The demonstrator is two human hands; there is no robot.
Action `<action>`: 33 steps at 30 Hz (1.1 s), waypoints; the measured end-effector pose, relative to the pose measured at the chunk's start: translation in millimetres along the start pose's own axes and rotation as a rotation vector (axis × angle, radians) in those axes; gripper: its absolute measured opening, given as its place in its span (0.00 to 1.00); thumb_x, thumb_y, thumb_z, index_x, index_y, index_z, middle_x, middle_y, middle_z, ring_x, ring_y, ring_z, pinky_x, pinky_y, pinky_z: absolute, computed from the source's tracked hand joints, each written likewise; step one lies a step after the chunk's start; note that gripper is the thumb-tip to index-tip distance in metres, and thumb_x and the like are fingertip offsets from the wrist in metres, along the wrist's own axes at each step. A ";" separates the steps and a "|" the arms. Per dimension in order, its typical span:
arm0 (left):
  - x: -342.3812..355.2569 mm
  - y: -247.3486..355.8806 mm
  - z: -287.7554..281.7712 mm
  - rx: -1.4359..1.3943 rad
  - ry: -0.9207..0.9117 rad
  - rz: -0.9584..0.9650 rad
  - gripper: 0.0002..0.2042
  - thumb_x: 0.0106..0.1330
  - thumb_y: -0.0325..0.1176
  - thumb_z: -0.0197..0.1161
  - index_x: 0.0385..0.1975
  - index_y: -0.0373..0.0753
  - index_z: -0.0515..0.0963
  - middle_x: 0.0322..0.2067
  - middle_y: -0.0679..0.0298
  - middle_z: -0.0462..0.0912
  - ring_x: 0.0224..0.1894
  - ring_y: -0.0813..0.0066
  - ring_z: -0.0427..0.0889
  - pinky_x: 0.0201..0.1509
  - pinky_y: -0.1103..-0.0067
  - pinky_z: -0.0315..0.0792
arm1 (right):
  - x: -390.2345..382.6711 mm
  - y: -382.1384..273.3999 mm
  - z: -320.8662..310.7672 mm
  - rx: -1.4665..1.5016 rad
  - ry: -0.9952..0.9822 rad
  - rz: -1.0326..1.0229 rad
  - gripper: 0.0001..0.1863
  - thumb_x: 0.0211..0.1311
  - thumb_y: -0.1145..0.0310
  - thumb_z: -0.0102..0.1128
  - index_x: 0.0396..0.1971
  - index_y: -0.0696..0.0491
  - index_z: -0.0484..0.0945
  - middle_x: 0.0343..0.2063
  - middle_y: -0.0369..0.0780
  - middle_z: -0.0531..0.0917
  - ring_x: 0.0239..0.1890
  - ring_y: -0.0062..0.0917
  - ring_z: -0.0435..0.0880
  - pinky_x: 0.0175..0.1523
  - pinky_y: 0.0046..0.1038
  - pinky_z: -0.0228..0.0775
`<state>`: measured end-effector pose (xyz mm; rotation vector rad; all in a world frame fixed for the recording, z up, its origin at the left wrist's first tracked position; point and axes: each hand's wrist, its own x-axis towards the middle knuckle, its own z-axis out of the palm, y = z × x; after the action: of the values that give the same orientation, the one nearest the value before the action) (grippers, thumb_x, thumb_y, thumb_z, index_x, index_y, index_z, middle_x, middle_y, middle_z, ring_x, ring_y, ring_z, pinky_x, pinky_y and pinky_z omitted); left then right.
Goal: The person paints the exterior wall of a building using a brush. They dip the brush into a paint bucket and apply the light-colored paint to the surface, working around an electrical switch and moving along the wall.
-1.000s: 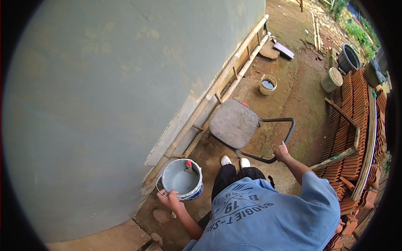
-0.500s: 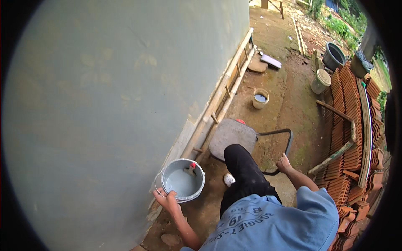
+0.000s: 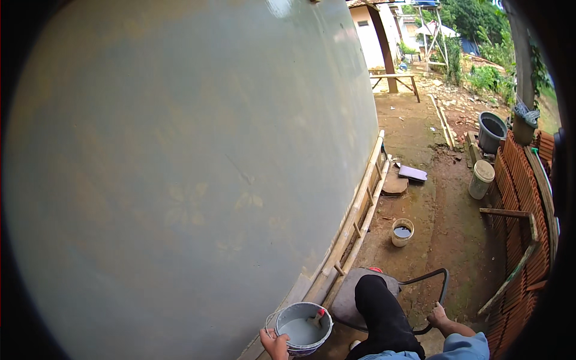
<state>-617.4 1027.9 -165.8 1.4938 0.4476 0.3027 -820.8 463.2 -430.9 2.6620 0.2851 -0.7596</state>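
At the lower middle, my left hand grips the side of a bucket of pale grey paint, close to its wire handle. Inside it a paintbrush with a red handle end leans against the far right wall. My right hand is closed around the dark metal tube frame of a chair. One of my legs, in black trousers, is over the grey chair seat. To the left of the bucket rises a large grey-painted wall with faint yellowish patches.
A bamboo ladder lies along the wall's foot. On the dirt ahead stand a small pail of dark liquid, a lidded bucket and a dark tub. Stacked roof tiles and a wooden frame line the right side.
The view has tilted upward, so the bucket, chair and both hands sit lower in it, and more of the wall and yard shows. Both hands keep their holds.
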 end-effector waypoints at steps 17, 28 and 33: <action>112.5 64.8 164.5 -0.004 -0.253 -0.108 0.24 0.38 0.11 0.62 0.36 0.36 0.62 0.19 0.65 0.72 0.17 0.81 0.68 0.15 0.80 0.58 | 43.4 38.8 41.0 0.081 -0.572 -0.297 0.21 0.61 0.48 0.59 0.53 0.35 0.81 0.60 0.37 0.78 0.67 0.36 0.70 0.71 0.61 0.39; 117.0 311.1 309.5 0.126 -0.428 -0.093 0.23 0.41 0.13 0.61 0.38 0.36 0.63 0.21 0.67 0.73 0.18 0.85 0.68 0.20 0.83 0.56 | 86.1 204.8 -318.3 1.768 0.200 0.790 0.23 0.60 0.55 0.65 0.43 0.61 0.82 0.37 0.48 0.87 0.41 0.34 0.86 0.50 0.32 0.77; 119.5 381.4 342.5 -0.133 -0.379 -0.164 0.23 0.41 0.13 0.61 0.38 0.35 0.63 0.21 0.65 0.74 0.19 0.82 0.70 0.18 0.82 0.60 | 67.3 253.7 -526.0 1.477 0.205 0.491 0.24 0.62 0.53 0.63 0.43 0.61 0.83 0.38 0.45 0.87 0.41 0.30 0.86 0.49 0.31 0.76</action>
<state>-322.8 803.7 208.3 1.3369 0.2381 -0.0810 -445.1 442.2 20.8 3.7921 -1.3637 -0.5963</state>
